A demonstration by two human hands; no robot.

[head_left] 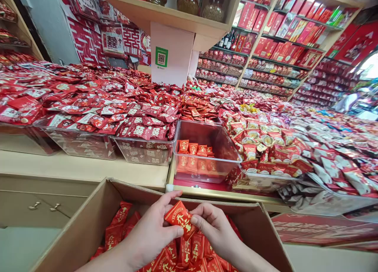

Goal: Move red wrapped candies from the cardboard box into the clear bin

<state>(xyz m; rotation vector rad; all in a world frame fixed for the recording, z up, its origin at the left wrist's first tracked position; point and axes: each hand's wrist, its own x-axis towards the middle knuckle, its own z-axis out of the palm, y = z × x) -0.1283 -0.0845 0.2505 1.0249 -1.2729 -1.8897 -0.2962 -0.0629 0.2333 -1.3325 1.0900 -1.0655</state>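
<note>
Between my two hands is a red candy packet [180, 218] with gold lettering, held just above an open cardboard box [71, 232]. My left hand [158, 220] grips its left side with thumb and fingers. On its right edge, my right hand [211, 222] pinches it. Many similar red packets [185, 250] lie loose in the box below, partly covered by my hands and forearms. Beyond the box, a clear plastic bin [203, 128] holds several red packets [193, 149] standing in a row at its front left.
Clear bins heaped with wrapped sweets flank this bin: maroon packets [144, 128] to the left, durian packets [265, 161] to the right. A white post [174, 73] with a QR sign [161, 58] rises behind. Stocked shelves [274, 35] line the back wall.
</note>
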